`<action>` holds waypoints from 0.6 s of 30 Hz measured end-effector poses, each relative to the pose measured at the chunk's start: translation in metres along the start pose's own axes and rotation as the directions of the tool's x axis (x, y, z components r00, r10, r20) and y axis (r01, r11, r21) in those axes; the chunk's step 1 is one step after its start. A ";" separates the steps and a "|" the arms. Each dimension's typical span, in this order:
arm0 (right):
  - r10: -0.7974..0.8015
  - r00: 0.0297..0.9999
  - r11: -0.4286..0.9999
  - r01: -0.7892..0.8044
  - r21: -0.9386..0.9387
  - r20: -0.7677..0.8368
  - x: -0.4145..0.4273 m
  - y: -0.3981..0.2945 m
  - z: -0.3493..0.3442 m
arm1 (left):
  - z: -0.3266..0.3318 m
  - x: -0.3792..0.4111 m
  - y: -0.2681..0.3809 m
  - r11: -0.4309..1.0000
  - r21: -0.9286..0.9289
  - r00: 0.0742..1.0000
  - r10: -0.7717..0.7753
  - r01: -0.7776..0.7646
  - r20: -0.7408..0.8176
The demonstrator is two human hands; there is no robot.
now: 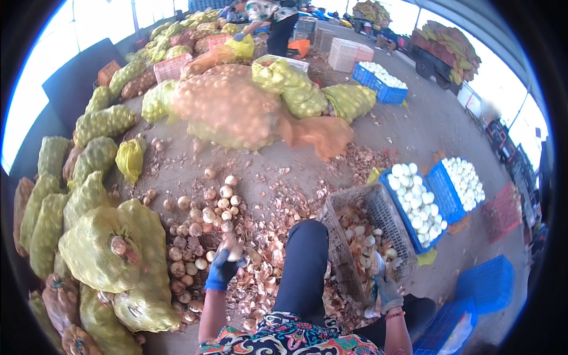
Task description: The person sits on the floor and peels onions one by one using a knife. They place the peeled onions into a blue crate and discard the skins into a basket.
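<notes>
My left hand (222, 269), in a blue-palmed glove, grips an onion (236, 253) above a floor covered in dry skins. Loose unpeeled onions (195, 230) lie just beyond and left of it. My right hand (388, 293), in a greyish glove, is at the near right side of a grey plastic crate (330, 242). From its fingers a thin pale strip (380, 262) points up over the crate, apparently a knife blade; its handle is hidden. Inside the crate are onion skins and trimmed pieces (361, 242).
Blue crates of peeled white onions (415, 204) stand to the right. Full yellow-green mesh sacks (102, 248) crowd the left. A large orange mesh sack (226, 106) lies ahead. Another person (282, 26) bends beyond it. Blue crates (486, 284) sit at lower right.
</notes>
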State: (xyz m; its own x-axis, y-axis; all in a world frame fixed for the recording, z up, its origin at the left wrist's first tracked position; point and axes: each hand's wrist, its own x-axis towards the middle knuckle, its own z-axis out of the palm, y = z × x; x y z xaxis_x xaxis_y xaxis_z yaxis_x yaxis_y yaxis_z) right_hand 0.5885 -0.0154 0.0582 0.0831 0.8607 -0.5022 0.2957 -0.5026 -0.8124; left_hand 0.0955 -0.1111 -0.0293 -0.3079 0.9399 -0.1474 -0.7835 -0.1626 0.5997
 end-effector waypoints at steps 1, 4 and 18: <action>-0.079 0.997 0.997 0.079 0.007 -0.017 -0.008 -0.015 0.008 | 0.054 0.012 0.009 1.000 -0.010 0.992 -0.020 0.021 0.122; -0.294 0.955 0.953 0.291 -0.085 -0.034 -0.024 -0.028 0.001 | 0.158 0.044 -0.018 0.997 0.074 0.953 -0.023 0.001 0.303; -0.736 0.658 0.667 0.661 -0.345 -0.162 -0.115 -0.026 -0.029 | 0.321 0.003 -0.189 0.869 0.493 0.696 -0.380 0.043 0.609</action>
State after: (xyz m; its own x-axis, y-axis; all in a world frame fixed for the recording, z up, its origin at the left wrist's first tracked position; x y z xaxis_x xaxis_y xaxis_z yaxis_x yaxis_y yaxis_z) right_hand 0.5992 -0.0991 0.1454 -0.0088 0.9489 0.3153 0.5799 0.2618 -0.7715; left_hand 0.4156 0.0189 0.1098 0.4126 0.8987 0.1487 -0.4283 0.0473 0.9024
